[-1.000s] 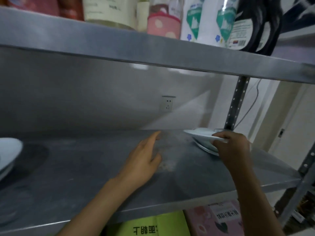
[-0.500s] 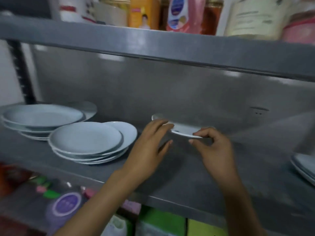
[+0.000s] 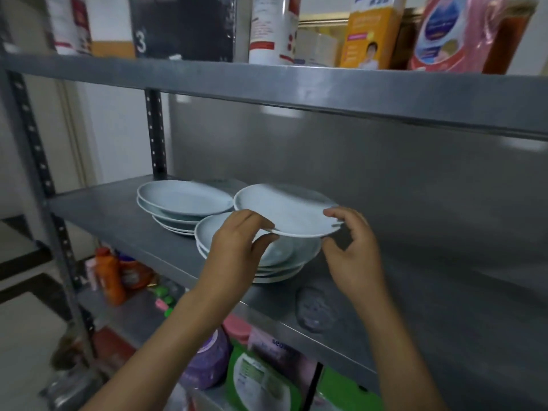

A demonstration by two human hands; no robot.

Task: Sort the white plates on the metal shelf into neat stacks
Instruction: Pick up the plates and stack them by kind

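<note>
I hold one white plate [image 3: 286, 209] level in the air with both hands. My left hand [image 3: 237, 253] pinches its near left rim. My right hand [image 3: 353, 250] grips its right rim with thumb and fingers. The plate hovers just above a stack of white plates [image 3: 284, 259] on the metal shelf [image 3: 415, 292]; my left hand hides that stack's left part. A second stack of white plates [image 3: 184, 203] stands behind and to the left, close against the first one.
The upper shelf [image 3: 296, 84] hangs low overhead, loaded with cartons and bottles. An upright post [image 3: 155, 134] stands at the shelf's back left. Bottles and packets crowd the lower shelf [image 3: 207, 336]. A dull smudge [image 3: 314, 310] marks the shelf near its front edge.
The view has swung left along the shelf. The plate came off a stack at the right end, travelled left in both hands and now hangs over the nearer left stack.
</note>
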